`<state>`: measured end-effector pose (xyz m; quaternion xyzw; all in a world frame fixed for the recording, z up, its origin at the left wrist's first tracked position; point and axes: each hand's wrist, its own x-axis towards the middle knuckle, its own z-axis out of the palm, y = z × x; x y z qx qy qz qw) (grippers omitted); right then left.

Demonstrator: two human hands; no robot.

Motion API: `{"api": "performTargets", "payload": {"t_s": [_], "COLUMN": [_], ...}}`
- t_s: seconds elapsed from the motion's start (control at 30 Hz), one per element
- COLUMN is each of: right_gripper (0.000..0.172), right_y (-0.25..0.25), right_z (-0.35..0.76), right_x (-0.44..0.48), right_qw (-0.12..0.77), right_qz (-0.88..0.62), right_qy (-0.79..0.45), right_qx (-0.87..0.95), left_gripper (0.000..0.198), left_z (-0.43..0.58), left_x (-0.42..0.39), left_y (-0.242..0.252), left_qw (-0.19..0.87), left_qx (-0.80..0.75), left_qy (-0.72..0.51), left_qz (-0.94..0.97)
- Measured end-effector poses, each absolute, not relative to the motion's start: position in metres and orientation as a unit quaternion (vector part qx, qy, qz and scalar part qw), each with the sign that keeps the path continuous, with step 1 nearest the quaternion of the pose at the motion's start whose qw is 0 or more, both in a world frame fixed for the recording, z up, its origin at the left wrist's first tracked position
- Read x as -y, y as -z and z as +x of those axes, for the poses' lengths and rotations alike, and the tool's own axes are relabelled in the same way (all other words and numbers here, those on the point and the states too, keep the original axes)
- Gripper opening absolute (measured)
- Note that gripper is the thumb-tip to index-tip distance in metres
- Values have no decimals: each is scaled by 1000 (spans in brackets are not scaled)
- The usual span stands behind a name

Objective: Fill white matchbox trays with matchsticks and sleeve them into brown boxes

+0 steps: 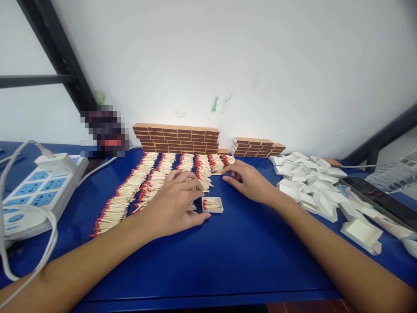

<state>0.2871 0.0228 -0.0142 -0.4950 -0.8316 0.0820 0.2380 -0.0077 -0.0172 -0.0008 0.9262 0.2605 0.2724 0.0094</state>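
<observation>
A small white matchbox tray (213, 204) with a few red-tipped matches in it lies on the blue table (228, 256). My left hand (176, 198) rests just left of it, fingers curled over the rows of matches (143, 184), thumb touching the tray's near edge. My right hand (247, 179) lies palm down behind the tray, fingertips pinching at the near end of a match row (224, 167). Whether either hand holds matches is hidden.
Brown matchbox sleeves are stacked like a wall (177, 139) at the back, with a smaller stack (257, 148) to the right. A heap of empty white trays (312, 184) lies at right. A blue-white power strip (35, 187) with cables sits left. A dark remote (378, 198) lies far right.
</observation>
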Motion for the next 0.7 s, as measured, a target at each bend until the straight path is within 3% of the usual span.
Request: {"api": "performTargets", "payload": {"t_s": [0.17, 0.4, 0.7], "right_gripper": [13, 32, 21], "right_y": [15, 8, 5], "right_z": [277, 274, 281], "right_x": [-24, -20, -20], "right_qw": [233, 230, 210], "right_qz": [-506, -502, -405], "right_qy": [-71, -85, -157], "right_qx": [827, 830, 876], "left_gripper": [32, 31, 27], "left_z": [-7, -7, -7], "left_x": [17, 16, 19], "left_y": [1, 1, 0], "left_qw": [9, 14, 30], "left_qx": [-260, -257, -262], "left_qy": [-280, -278, -263], "left_qz": [924, 925, 928]}}
